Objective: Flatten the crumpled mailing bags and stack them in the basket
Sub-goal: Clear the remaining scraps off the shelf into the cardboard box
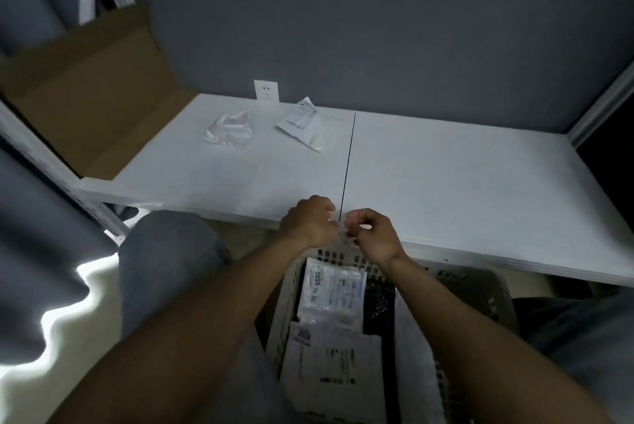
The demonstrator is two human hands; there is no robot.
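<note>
Two crumpled mailing bags lying at far side of desk, well apart from hands: clear bag on left, white printed bag just right of it, near wall socket. Flattened labelled bags stacked in basket below desk's near edge. Left hand and right hand close together over basket's far rim, fingers curled, pinching blurred clear film between them.
</note>
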